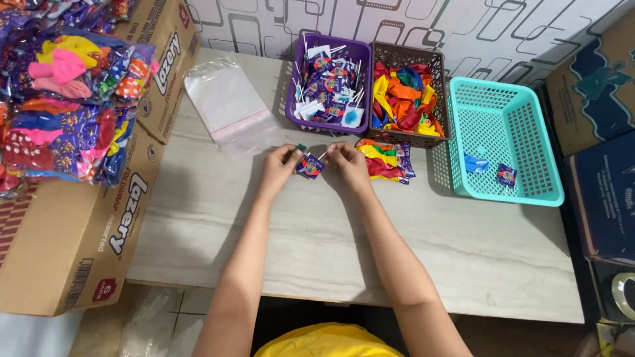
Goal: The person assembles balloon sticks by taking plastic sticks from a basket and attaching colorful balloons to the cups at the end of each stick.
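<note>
Centre frame, on pale table (278, 225): both hands meeting. Left hand (281, 164) and right hand (347, 160), fingers pinched together on small purple lollipop packet (309, 165). Purple basket (327, 82) just above. Packet handling underway; steady two-handed grip needed.

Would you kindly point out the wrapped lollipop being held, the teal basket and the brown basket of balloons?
wrapped lollipop (310, 165), head view, on its purple wrapper.
teal basket (522, 196), head view, on its near rim.
brown basket of balloons (407, 49), head view, on its far rim.
</note>
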